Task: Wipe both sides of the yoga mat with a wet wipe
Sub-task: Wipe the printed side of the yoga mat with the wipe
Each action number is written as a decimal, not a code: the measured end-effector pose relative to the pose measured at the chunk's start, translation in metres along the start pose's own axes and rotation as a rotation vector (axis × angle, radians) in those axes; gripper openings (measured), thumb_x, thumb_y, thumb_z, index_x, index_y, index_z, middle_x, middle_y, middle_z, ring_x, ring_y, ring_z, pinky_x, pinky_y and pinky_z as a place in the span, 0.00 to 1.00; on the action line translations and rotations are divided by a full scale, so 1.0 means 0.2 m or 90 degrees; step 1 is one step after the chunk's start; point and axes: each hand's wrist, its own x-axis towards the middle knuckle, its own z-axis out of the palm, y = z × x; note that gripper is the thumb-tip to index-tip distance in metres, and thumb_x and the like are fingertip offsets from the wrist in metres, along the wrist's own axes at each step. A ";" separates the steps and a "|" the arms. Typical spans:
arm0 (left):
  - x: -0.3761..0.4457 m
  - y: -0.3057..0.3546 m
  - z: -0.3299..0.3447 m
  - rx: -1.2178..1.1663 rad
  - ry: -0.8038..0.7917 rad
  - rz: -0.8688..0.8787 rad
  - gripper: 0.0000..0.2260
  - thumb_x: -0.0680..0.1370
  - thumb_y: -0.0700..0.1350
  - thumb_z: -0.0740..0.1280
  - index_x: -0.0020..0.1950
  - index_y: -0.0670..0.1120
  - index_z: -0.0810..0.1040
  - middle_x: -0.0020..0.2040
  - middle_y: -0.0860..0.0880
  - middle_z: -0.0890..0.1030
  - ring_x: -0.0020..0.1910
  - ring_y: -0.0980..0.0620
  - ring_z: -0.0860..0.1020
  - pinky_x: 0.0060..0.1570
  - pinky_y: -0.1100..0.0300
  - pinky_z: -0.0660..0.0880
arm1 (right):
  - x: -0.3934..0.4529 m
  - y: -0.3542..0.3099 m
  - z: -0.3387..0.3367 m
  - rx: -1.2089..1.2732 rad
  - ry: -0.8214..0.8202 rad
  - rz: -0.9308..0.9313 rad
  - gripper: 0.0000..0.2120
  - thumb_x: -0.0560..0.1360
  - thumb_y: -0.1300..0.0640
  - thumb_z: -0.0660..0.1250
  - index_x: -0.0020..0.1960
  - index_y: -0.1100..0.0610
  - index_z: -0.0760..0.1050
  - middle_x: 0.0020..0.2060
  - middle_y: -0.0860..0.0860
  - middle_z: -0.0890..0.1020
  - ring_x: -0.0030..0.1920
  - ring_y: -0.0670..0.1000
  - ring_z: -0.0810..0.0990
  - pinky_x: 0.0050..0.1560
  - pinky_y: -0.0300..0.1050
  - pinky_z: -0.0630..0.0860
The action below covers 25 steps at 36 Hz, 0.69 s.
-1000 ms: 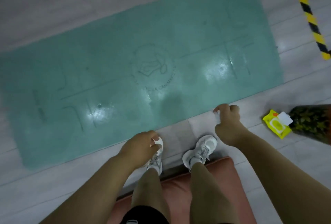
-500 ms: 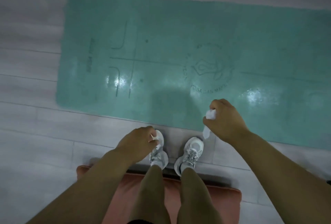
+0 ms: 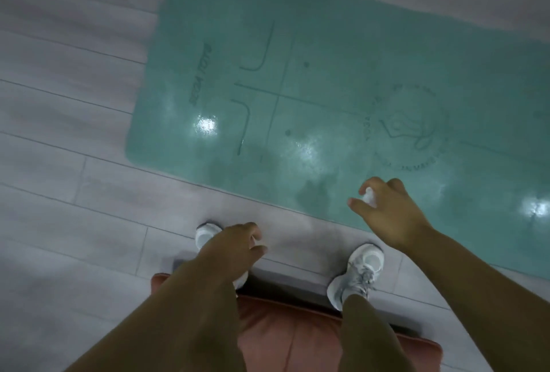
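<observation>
Floor of grey planks at far left, bare up to mat edge. Left hand low over left shoe, fingers loosely curled, grasping nothing visible. Mat, teal, flat on floor, printed side up, short end at left, long near edge running right and out of view; glossy patches across surface, likely wet. Cushion, pink, near, under legs. Right shoe on floor just short of mat edge. Right hand above near edge of mat, thumb and fingers pinching wipe, balled small and white; contact with mat not determinable.

Handling, judged: mat thin, soft, floppy, light for its span; grippy against floor, slick where damp. Grasp at left short end or near corner, both hands spread, then fold or flip over to reach underside. Wipe limp and moist; keep bunched under flat fingers for even pressure.
</observation>
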 end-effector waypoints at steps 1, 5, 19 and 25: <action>0.03 -0.08 -0.04 0.009 0.001 0.005 0.14 0.77 0.52 0.65 0.60 0.48 0.74 0.57 0.50 0.80 0.56 0.52 0.77 0.56 0.59 0.73 | 0.01 -0.06 0.05 0.009 0.009 0.009 0.13 0.74 0.44 0.64 0.54 0.49 0.71 0.52 0.52 0.67 0.49 0.55 0.74 0.55 0.46 0.70; 0.12 -0.41 -0.21 0.061 0.013 0.015 0.12 0.78 0.53 0.64 0.59 0.50 0.74 0.57 0.51 0.79 0.55 0.51 0.76 0.54 0.58 0.73 | 0.09 -0.30 0.27 0.031 0.036 0.038 0.11 0.78 0.48 0.60 0.56 0.52 0.74 0.52 0.56 0.69 0.51 0.58 0.74 0.56 0.47 0.69; 0.74 -1.08 -0.33 0.218 0.048 0.024 0.16 0.79 0.54 0.61 0.64 0.50 0.70 0.62 0.49 0.75 0.58 0.49 0.75 0.58 0.55 0.72 | 0.58 -0.58 1.05 -0.130 0.053 -0.156 0.12 0.78 0.60 0.59 0.56 0.49 0.76 0.53 0.53 0.68 0.52 0.55 0.71 0.52 0.47 0.74; 1.24 -1.26 -0.09 0.360 0.137 0.089 0.23 0.79 0.55 0.60 0.72 0.50 0.62 0.69 0.47 0.66 0.66 0.46 0.67 0.62 0.52 0.68 | 0.99 -0.42 1.37 -0.300 0.049 -0.213 0.10 0.76 0.55 0.62 0.56 0.49 0.75 0.55 0.54 0.68 0.52 0.56 0.72 0.49 0.47 0.74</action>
